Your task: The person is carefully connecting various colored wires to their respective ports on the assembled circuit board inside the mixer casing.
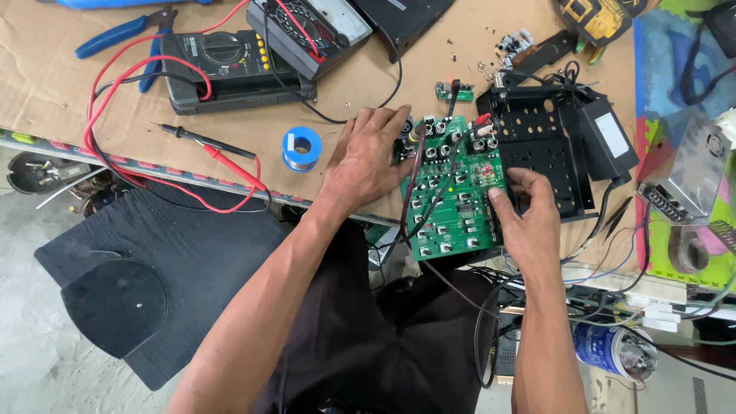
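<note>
From the head camera I see my left hand lying palm down at the upper left edge of the green circuit board, its grip loosely spread, fingertips touching the row of black knobs and jacks at the board's top corner rather than clamped on anything; my right hand has its grip closed on the board's right edge, thumb pressed on the top face, fingers curled out of sight beneath; the board itself lies tilted at the near edge of the cardboard-covered tabletop, partly overhanging my lap, with dark wires crossing its face and a red-tipped lead near its upper right. Just beside the board on the right sits a black perforated metal chassis, touching or nearly touching it; I cannot tell which. To the left of my left hand lies a blue spool of solder, near but apart; further left a red probe and a black probe rest on the cardboard, their red and black leads looping back to a dark multimeter; blue-handled pliers lie behind it; a small green board sits above the main one.
</note>
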